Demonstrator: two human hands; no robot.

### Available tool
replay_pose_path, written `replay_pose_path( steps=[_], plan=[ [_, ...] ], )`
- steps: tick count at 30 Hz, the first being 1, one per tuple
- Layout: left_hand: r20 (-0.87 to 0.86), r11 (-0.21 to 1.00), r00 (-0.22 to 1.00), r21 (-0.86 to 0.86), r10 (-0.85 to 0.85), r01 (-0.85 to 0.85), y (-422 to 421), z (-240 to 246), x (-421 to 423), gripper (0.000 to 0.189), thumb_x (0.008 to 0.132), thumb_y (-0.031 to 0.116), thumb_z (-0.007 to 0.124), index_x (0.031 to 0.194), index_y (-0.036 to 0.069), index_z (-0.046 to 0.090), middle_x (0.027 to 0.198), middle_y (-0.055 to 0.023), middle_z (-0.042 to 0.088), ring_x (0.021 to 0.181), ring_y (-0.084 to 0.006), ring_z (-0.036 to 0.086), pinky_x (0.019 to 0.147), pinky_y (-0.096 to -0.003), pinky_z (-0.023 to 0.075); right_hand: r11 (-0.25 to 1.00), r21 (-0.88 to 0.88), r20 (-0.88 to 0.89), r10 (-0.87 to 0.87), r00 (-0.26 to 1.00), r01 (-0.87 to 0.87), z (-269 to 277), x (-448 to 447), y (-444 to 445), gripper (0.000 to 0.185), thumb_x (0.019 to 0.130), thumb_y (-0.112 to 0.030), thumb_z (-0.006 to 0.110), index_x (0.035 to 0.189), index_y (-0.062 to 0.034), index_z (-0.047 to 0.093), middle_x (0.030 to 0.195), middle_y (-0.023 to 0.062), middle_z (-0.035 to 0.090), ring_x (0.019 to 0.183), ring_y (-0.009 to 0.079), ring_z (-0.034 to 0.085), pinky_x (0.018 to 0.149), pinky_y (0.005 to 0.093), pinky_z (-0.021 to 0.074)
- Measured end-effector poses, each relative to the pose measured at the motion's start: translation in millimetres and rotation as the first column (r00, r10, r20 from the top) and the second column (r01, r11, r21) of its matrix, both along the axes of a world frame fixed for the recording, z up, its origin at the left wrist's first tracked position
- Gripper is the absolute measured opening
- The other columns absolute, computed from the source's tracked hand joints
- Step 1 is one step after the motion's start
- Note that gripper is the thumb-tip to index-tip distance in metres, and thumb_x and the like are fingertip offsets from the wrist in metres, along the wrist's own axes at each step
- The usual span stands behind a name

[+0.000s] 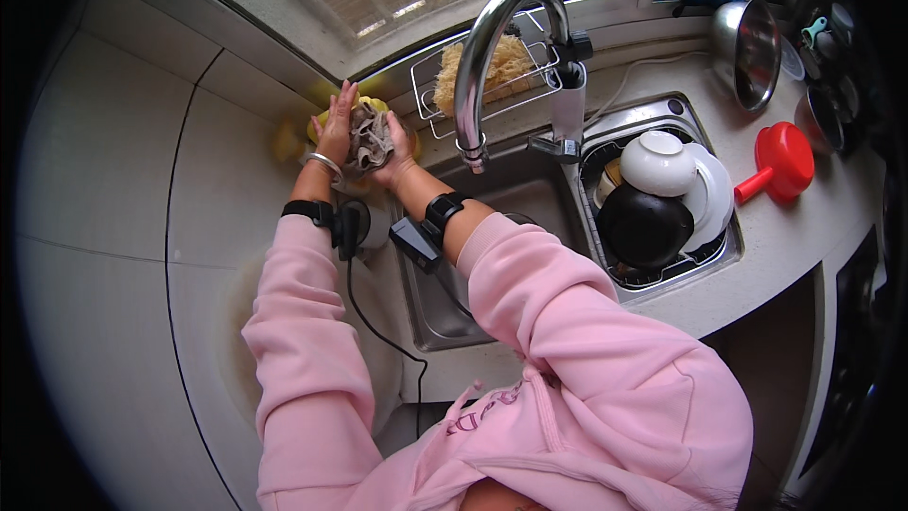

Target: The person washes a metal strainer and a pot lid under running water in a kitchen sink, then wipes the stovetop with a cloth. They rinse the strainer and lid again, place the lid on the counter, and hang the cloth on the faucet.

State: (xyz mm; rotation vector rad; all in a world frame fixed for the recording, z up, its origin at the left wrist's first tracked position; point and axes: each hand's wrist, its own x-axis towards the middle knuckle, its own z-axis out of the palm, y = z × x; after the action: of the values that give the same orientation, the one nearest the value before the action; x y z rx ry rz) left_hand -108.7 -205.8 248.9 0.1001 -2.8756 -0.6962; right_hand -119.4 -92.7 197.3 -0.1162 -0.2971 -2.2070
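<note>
A crumpled grey-brown cloth [370, 138] is pressed between both hands in the far left corner, beyond the sink. My left hand [336, 129] lies along the cloth's left side, its fingers pointing up and away; a bangle circles the wrist. From the right, my right hand [399, 155] cups the cloth with its palm. Behind the hands shows part of a yellow object [376, 103], mostly hidden. A black strap with a small device sits on each forearm, and a cable hangs from the left one. The steel sink basin [528, 191] lies right of the hands, partly under my right arm.
A chrome faucet [474, 71] arches before a wire rack [425, 96] holding a loofah-like scrubber [496, 67]. To the right, a drainer holds a white bowl [658, 160], white plates [713, 191] and a black pan [644, 226]. Beyond are a red ladle [784, 160] and a steel bowl [745, 53].
</note>
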Motion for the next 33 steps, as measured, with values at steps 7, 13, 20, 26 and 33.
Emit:
replay_pose_path(
  steps=[7,13,20,26,33],
  plan=[
    [-0.134,0.942,0.986,-0.307,0.098,-0.135,26,2,8,0.049,0.093,0.03,0.027,0.141,0.028,0.015,0.148,-0.0011,0.008,0.134,-0.0359,0.01,0.098,-0.0652,0.0063,0.969,0.246,-0.066,-0.02,0.998,0.035,-63,8,90,0.035,0.085,-0.042,0.048,0.099,-0.0112,0.058,0.092,0.0097,0.063,0.085,0.0258,0.061,0.078,0.0411,0.0489],
    [-0.347,0.928,0.892,0.329,0.289,-0.173,119,-141,101,0.036,0.078,0.018,0.057,0.111,0.002,0.052,0.112,-0.0189,0.053,0.103,-0.0327,0.052,0.089,-0.037,0.0408,0.475,0.879,0.036,-0.001,0.999,-0.031,-162,9,200,0.012,0.081,-0.015,0.063,0.089,-0.0086,0.059,0.082,0.007,0.064,0.071,0.0206,0.063,0.057,0.0328,0.0517],
    [0.934,0.471,0.298,0.176,0.198,-0.864,166,-322,142,0.048,0.079,0.032,0.058,0.111,-0.003,0.053,0.093,-0.0158,0.06,0.071,-0.0237,0.057,0.057,-0.0389,0.0455,0.067,0.995,0.067,0.136,0.988,-0.076,-209,39,223,0.012,0.079,-0.003,0.055,0.089,0.0023,0.058,0.079,0.012,0.061,0.066,0.0229,0.063,0.054,0.0344,0.0516],
    [0.948,0.719,0.268,0.065,0.173,-0.692,166,-375,126,0.029,0.072,0.014,0.064,0.095,-0.004,0.061,0.082,-0.0138,0.061,0.067,-0.0207,0.057,0.055,-0.0339,0.0448,-0.236,0.97,0.01,0.29,0.957,0.061,-229,60,234,0.016,0.073,-0.006,0.056,0.085,0.0047,0.059,0.078,0.0134,0.06,0.064,0.0255,0.061,0.056,0.0368,0.0479],
    [0.809,0.275,0.576,0.583,-0.114,-0.765,173,-313,132,0.028,0.074,-0.002,0.052,0.102,-0.008,0.054,0.079,-0.009,0.059,0.072,-0.0209,0.064,0.058,-0.0291,0.0521,-0.367,0.867,-0.147,0.455,0.878,0.336,-252,60,245,0.025,0.071,-0.011,0.058,0.093,0.0023,0.061,0.081,0.0159,0.062,0.073,0.0298,0.061,0.065,0.0372,0.0484]
  ],
)
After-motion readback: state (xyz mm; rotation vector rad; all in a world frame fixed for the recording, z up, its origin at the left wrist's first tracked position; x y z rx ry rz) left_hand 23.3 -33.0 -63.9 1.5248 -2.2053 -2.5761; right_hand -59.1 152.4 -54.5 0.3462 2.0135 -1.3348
